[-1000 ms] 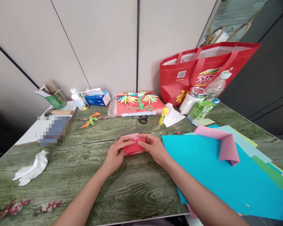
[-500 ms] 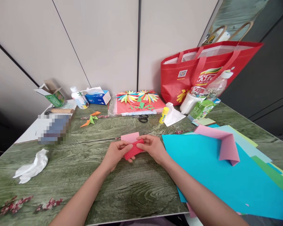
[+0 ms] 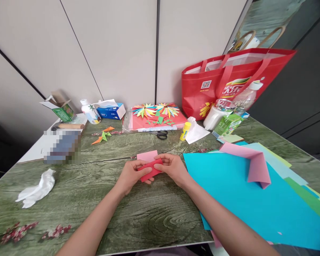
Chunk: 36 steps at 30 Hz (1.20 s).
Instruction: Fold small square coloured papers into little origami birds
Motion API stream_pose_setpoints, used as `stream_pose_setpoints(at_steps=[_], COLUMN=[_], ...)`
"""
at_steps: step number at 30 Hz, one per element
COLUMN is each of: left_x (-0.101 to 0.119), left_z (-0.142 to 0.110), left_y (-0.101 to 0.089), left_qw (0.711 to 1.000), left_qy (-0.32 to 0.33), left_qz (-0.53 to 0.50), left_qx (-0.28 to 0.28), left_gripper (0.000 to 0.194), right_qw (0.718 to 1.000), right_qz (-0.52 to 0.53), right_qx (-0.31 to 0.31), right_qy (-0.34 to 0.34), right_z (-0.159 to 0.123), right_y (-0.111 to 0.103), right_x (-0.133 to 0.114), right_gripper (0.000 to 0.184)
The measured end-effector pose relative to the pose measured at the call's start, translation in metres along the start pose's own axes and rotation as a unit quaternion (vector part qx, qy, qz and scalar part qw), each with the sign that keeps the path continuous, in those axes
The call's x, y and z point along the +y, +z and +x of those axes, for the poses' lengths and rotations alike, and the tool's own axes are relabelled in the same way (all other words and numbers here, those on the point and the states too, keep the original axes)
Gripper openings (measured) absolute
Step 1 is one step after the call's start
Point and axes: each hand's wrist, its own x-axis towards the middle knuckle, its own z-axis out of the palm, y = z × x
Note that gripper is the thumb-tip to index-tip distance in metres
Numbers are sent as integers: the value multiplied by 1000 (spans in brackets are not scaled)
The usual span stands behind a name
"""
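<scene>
Between my two hands is a small folded piece of red paper (image 3: 151,170), tilted up toward the right. My left hand (image 3: 134,174) pinches its left end, thumb on the front face and fingers behind. At the other end, my right hand (image 3: 173,169) grips the red paper with thumb and fingertips. Just beyond it lies a pink paper rectangle (image 3: 147,156), partly covered by the red paper and my fingers.
Blue paper sheets (image 3: 229,195) with a folded pink strip (image 3: 257,163) spread on the right. Farther back are a glue stick (image 3: 185,131), black-handled scissors (image 3: 162,134), an orange-green paper shape (image 3: 104,135) and a red bag (image 3: 197,89). Crumpled tissue (image 3: 37,188) lies left.
My left thumb has slid a little along the red paper, whose visible face looks narrower and whose top edge is now folded over. Both hands stay in nearly the same place.
</scene>
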Motion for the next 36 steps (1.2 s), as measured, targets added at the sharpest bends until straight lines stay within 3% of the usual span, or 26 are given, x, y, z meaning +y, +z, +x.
stream_pose_setpoints(at_steps=[4, 7, 9, 11, 13, 16, 20, 23, 27, 31, 36], left_x=[1, 4, 8, 10, 11, 8, 5, 3, 1, -1, -1], left_z=[1, 2, 3, 3, 3, 2, 1, 1, 2, 3, 3], left_y=[-2, -8, -13, -15, -14, -8, 0, 1, -1, -1, 0], left_qw=[998, 990, 981, 973, 971, 983, 995, 991, 988, 984, 984], left_qy=[-26, -73, -103, -130, -146, -102, 48, 98, 115, 104, 97], left_qz=[-51, -117, -161, -187, -187, -154, -66, -20, -14, -47, -71], left_qx=[14, 26, 38, 47, 35, -1, 58, 84, 104, 135, 128], left_gripper=[36, 34, 26, 19, 15, 24, 51, 42, 29, 28, 24], right_qw=[997, 983, 972, 966, 966, 974, 989, 995, 997, 997, 998], right_qz=[-29, -65, -81, -108, -129, -130, -96, -47, -37, -42, -32], right_qx=[-27, -87, -137, -134, -93, -25, 43, 43, 30, 19, 6], right_qy=[-70, -150, -174, -191, -204, -185, -108, -74, -64, -60, -62], right_z=[-2, -6, -9, -10, -9, -5, -1, 0, -1, -2, -2], right_y=[1, 2, 3, 4, 4, 3, -1, -2, 0, 1, 1], right_x=[-4, -10, -14, -15, -13, -9, -5, -4, -5, -5, -5], right_gripper=[27, 16, 27, 27, 14, 7, 15, 19, 20, 21, 23])
